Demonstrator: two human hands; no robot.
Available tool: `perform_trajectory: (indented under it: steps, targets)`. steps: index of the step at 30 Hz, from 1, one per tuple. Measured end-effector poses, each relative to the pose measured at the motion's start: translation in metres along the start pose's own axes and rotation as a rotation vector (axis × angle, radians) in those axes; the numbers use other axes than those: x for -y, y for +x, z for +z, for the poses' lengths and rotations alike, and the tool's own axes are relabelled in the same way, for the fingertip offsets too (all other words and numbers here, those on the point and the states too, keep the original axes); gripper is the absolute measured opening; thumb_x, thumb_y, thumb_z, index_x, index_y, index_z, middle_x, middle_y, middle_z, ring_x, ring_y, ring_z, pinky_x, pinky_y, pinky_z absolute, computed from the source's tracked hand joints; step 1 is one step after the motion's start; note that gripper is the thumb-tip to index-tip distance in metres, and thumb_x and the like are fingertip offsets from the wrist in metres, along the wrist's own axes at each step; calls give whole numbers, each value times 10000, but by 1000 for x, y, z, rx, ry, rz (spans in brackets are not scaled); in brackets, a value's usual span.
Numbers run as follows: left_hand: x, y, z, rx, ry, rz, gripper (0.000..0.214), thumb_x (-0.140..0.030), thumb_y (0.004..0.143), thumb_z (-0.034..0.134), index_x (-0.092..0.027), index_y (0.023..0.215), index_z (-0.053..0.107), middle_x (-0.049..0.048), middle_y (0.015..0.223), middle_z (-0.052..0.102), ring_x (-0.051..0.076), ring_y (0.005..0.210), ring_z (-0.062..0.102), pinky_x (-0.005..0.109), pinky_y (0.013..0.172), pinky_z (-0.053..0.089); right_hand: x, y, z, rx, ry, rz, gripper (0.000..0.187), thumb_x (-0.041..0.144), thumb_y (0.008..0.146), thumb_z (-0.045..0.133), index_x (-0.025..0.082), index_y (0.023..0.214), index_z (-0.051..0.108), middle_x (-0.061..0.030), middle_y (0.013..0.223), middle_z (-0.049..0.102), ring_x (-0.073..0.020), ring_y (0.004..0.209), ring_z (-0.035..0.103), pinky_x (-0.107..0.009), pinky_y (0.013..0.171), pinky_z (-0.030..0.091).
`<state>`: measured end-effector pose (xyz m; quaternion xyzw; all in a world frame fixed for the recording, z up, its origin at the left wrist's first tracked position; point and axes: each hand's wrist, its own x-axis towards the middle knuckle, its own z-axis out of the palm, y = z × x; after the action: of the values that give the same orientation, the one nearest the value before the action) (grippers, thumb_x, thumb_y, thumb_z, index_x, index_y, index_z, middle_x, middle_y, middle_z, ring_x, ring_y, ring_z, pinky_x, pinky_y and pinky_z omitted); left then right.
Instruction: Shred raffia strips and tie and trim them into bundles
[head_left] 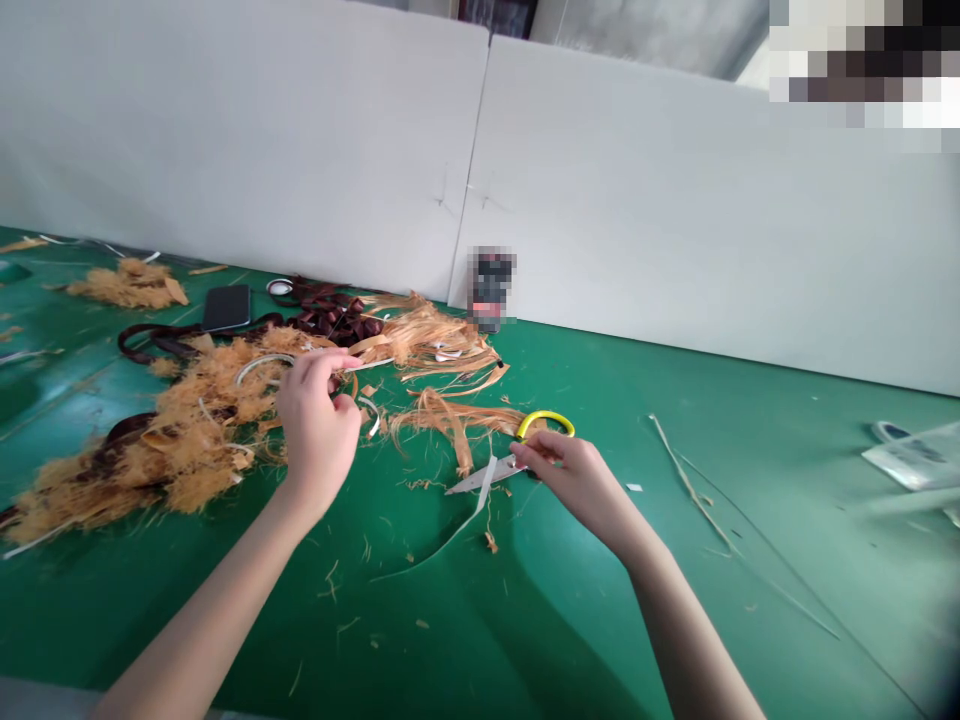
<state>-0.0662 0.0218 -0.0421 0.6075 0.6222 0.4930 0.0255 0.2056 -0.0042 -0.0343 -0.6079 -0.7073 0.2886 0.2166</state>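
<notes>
At the middle of the green table [600, 590], the scissors [506, 468] have their blade pointing left and their yellow handle [546, 414] farther back. The right hand [570, 460] meets them between blade and handle, its fingertips close together; whether these are clamped on the scissors cannot be told. A pale strip [485, 490] crosses the blade and curves toward the near left. Just behind lies a thin lock of tan fibre [480, 412].

The left hand [319, 420] is over the edge of a shaggy tan heap [202, 400], thumb and forefinger bent. A narrow whitish strip [375, 364] reaches the forefinger tip; a firm pinch cannot be confirmed.

Farther back: straight tan strands [431, 335], dark brown ribbon [330, 312] and, left of it, a phone [226, 307]. White panels [637, 200] stand behind the table.
</notes>
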Motion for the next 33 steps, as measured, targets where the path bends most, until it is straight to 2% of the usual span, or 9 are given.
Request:
perform_trajectory:
  steps: [2,4,7,10,14,20,24,27,33]
  targets:
    - [-13,-18,1,10,-6,121,294,21,722,432,-203,859,564,69,1018,616,241,1061,564,416,970,416,3,-3,0,26,144,25,337,457,882,503,185,725,626,-20,722,632,-151,683,542,-278,663,401]
    - [-24,-39,7,199,-96,204,201,-56,811,441,-206,898,544,57,955,623,220,950,596,401,882,460,10,-6,-1,61,285,25,336,456,871,518,178,741,655,-31,758,637,-157,723,552,-288,695,411]
    - [-32,-65,24,516,-225,-120,165,-338,893,510,-199,973,474,75,978,603,209,816,613,383,722,491,24,-12,-1,108,491,17,332,460,861,554,176,752,686,-43,798,653,-170,795,584,-300,768,436]
    - [-31,-76,40,670,-521,-433,338,-495,849,567,-208,897,396,136,1135,565,236,971,613,399,796,496,37,-18,-3,154,701,59,306,457,850,598,182,756,693,-39,793,663,-165,812,602,-306,815,450]
    - [-32,-75,45,798,-770,-548,427,-448,716,745,-204,815,408,134,1193,560,262,1108,556,414,928,427,47,-21,-5,201,922,112,274,437,816,659,175,742,690,-34,765,666,-147,782,609,-294,813,472]
    - [-45,-71,32,886,-1269,-792,325,-280,702,789,-181,699,480,-34,767,578,117,813,558,269,788,429,54,-18,-5,243,1091,113,212,363,808,692,171,721,695,-16,729,683,-114,741,636,-247,784,501]
    - [-47,-69,30,906,-1295,-860,197,-234,658,817,-171,751,655,-14,787,650,115,811,585,256,781,438,56,-16,-7,245,1075,87,207,353,841,657,175,744,701,-12,744,687,-108,752,640,-246,791,511]
    - [-46,-66,29,885,-1228,-819,180,-238,687,794,-190,845,725,21,935,707,146,949,612,271,870,439,54,-16,-7,177,948,24,223,360,839,654,203,989,707,-20,814,713,-132,793,664,-291,814,529]
    - [-45,-63,27,695,-1047,-788,241,-269,669,814,-185,870,714,15,857,709,129,830,637,244,778,478,32,-10,6,-287,109,-311,565,129,824,597,179,1375,486,-121,1365,572,-248,1266,526,-448,1052,430]
